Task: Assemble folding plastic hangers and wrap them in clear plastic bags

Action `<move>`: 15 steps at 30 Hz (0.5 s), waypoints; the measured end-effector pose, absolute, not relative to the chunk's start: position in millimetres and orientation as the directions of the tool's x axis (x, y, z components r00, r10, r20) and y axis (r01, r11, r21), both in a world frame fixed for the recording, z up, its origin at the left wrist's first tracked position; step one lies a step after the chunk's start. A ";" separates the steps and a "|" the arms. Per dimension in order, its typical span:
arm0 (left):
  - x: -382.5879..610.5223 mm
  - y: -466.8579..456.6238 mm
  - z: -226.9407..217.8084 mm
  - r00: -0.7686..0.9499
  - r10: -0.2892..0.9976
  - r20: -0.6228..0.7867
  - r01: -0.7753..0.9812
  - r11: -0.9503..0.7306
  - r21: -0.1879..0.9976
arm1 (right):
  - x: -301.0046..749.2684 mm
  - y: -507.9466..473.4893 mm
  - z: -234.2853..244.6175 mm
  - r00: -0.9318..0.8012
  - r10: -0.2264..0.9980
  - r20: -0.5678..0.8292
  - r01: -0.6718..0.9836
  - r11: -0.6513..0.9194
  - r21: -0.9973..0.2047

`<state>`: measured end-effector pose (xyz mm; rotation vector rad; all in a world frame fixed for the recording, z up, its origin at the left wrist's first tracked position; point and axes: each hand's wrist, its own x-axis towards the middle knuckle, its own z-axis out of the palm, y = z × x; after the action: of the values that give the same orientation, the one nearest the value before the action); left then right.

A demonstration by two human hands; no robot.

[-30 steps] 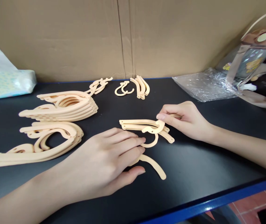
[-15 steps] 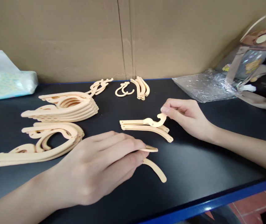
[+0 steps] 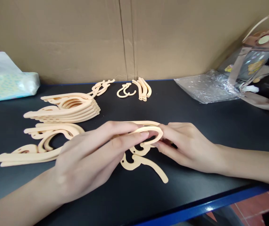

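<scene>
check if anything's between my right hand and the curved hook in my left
Nothing visible: the right hand is right up against the curved hook the left hand grips. The long-tailed piece lies nearer the blue edge, out of the way.

Bare hands (image 3: 85, 163), apparently slim forearms (image 3: 245, 161)

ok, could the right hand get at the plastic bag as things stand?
Likely yes: black table shows all the way between the right hand and the plastic bag. Its fingertips are at the hook, though, so it would probably have to leave that first.
</scene>
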<state>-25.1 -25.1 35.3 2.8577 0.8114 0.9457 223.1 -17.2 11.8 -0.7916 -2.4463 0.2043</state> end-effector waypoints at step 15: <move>-17.4 -17.6 16.6 0.747 0.429 0.508 0.386 -0.902 0.194 | 227.7 -11.5 17.6 -0.599 0.707 0.375 0.306 0.635 -0.709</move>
<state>-17.4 -17.6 16.6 2.8640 0.6687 0.8614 227.7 -11.5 17.6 -0.7869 -2.1988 0.7918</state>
